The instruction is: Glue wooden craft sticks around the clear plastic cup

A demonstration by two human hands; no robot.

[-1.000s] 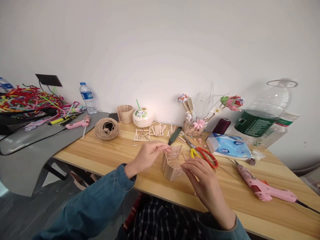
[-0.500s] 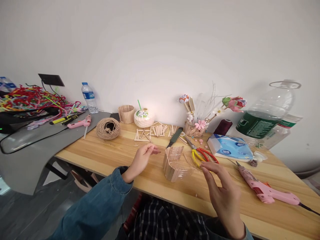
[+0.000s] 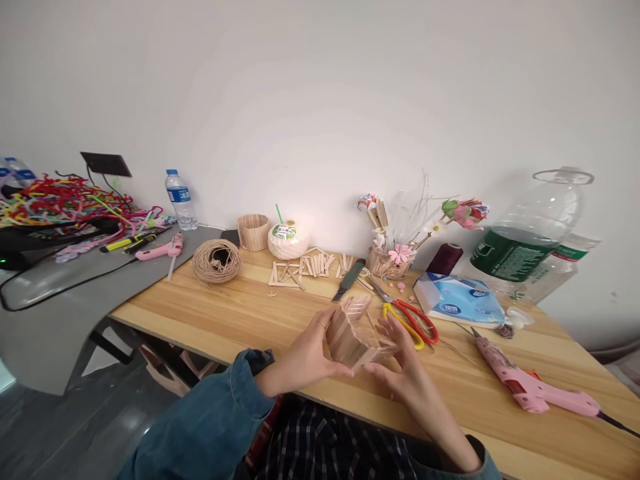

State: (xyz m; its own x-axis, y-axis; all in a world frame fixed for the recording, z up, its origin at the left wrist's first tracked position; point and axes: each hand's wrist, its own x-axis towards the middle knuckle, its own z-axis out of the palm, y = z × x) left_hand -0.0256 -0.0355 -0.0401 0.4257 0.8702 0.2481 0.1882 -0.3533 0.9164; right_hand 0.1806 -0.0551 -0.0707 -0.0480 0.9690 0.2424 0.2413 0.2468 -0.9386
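Note:
Between my two hands is a cup-shaped holder (image 3: 350, 340), clear plastic partly faced with upright wooden craft sticks. My left hand (image 3: 310, 353) grips its left side, thumb along the lower front. On its right side my right hand (image 3: 400, 367) has its fingers and thumb closed around the edge. The holder is tilted, and I cannot tell whether its base touches the wooden table. Just behind it lie scissors (image 3: 413, 323) with red and yellow handles and a green-handled utility knife (image 3: 353, 275).
A pink glue gun (image 3: 530, 383) lies at right, near a blue tissue pack (image 3: 460, 298). Twine (image 3: 217, 260), a stick-covered cup (image 3: 254, 232), a white coconut (image 3: 289, 241) and loose craft sticks (image 3: 317, 263) are behind. A decorated flower pot (image 3: 390, 262) and large bottle (image 3: 520, 247) stand farther right.
Both hands have come inward and closed on the holder, which stood untouched on the table before. It is now tilted and turned.

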